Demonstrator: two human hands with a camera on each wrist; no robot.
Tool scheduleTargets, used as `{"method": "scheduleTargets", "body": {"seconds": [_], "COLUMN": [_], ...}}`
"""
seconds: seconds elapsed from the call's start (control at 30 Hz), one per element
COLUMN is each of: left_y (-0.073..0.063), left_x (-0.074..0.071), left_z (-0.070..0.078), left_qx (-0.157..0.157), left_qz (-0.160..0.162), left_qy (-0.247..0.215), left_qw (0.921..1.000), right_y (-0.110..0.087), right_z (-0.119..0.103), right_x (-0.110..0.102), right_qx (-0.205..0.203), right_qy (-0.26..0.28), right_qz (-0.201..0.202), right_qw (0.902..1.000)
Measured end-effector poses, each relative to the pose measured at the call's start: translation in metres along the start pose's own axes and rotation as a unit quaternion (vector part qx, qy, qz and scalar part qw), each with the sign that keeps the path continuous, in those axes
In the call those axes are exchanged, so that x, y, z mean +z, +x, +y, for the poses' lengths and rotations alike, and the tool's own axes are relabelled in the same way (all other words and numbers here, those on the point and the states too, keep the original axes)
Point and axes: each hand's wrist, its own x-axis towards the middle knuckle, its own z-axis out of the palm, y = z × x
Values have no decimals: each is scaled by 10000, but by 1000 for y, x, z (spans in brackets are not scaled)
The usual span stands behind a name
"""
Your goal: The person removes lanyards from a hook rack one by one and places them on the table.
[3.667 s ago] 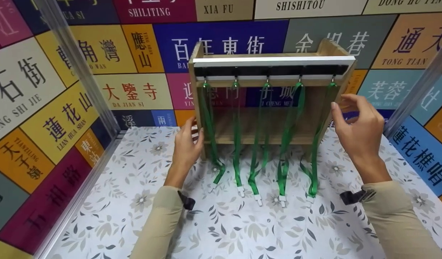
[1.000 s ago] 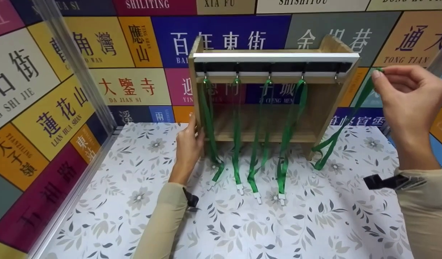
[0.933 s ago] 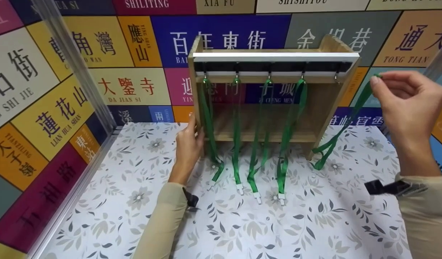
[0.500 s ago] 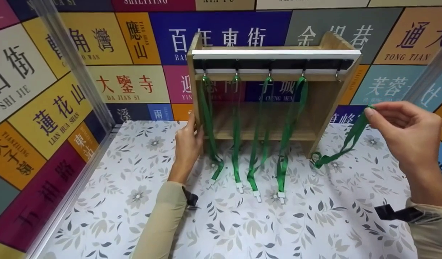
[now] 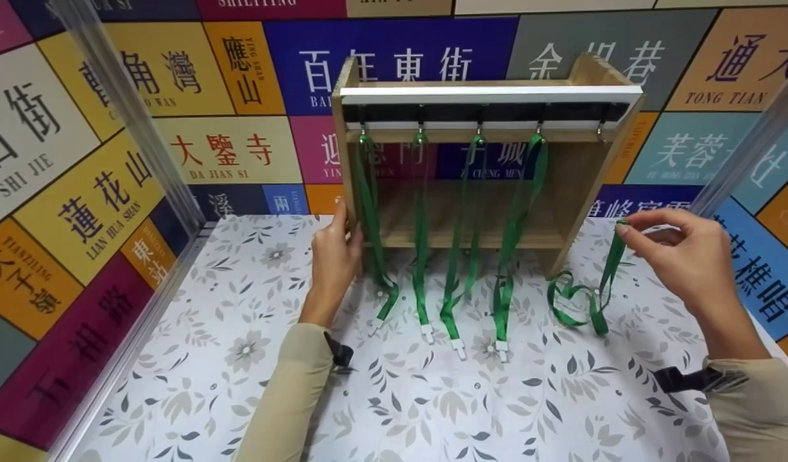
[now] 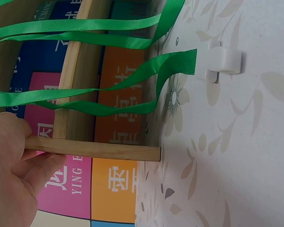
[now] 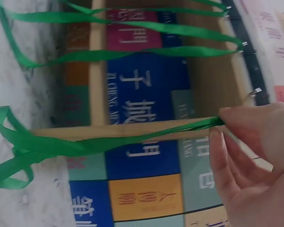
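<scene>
A wooden rack (image 5: 602, 167) stands on the table, with a white rail and black strip across its front. My left hand (image 5: 333, 250) holds the rack's left side panel; in the left wrist view thumb and fingers lie on either side of that board (image 6: 109, 149). My right hand (image 5: 686, 256) pinches one end of a green lanyard (image 5: 614, 256) between thumb and fingertips, right of the rack. The lanyard's lower part lies looped on the tablecloth. Above it, the rightmost hook (image 5: 601, 133) is bare. Several other green lanyards (image 5: 421, 231) hang from the remaining hooks.
White plastic clips (image 5: 502, 350) at the hanging lanyards' ends reach the flowered tablecloth (image 5: 432, 410). Walls printed with coloured signs (image 5: 394, 58) stand behind and at both sides. Clear upright strips (image 5: 131, 115) mark the corners.
My right hand took the lanyard off the rightmost hook, drew it out to the right, then lowered it and came back left. The lanyard's slack now gathers in loops. My left hand stays at the rack.
</scene>
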Motion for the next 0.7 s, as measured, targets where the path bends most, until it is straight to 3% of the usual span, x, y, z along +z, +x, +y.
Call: {"method": "scheduleTargets", "body": {"seconds": [0.17, 0.3, 0.43, 0.5, 0.57, 0.7], "left_y": [-1, -1, -1, -1, -1, 0], "left_x": [0, 1, 1, 0, 0, 0], "left_z": [0, 0, 1, 1, 1, 0], "left_qx": [-48, -108, -131, -126, -108, -78], "left_qz": [-50, -86, -133, -141, -133, -95], "left_qy": [-27, -107, -135, -122, -102, -15], "left_qw": [10000, 9998, 9997, 9997, 9998, 9999], "right_y": [11, 17, 15, 11, 6, -6], "right_z": [15, 21, 23, 25, 28, 40], "right_x": [7, 16, 31, 38, 44, 50], "right_qx": [513, 375, -290, -634, -869, -978], "right_qy": [-806, -1042, -500, -14, 439, 881], "right_qz": [-576, -586, -73, -43, -326, -1417], "right_qw": [9938, 9921, 9983, 9980, 9947, 9811]}}
